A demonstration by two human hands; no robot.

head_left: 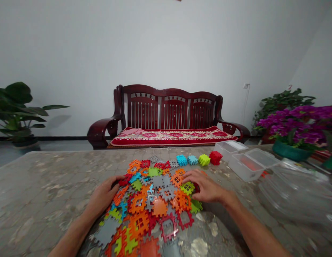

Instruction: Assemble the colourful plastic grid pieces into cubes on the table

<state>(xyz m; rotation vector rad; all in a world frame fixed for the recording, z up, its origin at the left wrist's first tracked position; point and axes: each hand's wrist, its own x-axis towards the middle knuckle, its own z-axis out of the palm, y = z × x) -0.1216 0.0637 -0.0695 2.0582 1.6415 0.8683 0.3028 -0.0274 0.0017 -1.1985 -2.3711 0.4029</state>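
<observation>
A wide, loose heap of notched plastic building tiles [159, 207] in orange, red, green, blue and grey covers the middle of the table. At the heap's left edge my left hand [105, 194] rests with thumb and forefinger apart, its fingertips by some red tiles [125, 179]. My right hand [205, 185] lies over the right edge, thumb and fingers spread, near a lime green window tile [187, 188] and an orange window tile [178, 177]. Part of a dark red tile shows under its palm. Neither hand visibly grips a tile.
Behind the heap stand small stacks of tiles: blue [181, 160], light blue [192, 160], lime green [204, 160] and red [215, 157]. Clear plastic boxes [246, 167] and a large transparent container [297, 196] sit right, beside purple flowers [302, 125]. A wooden bench [172, 110] stands beyond the table.
</observation>
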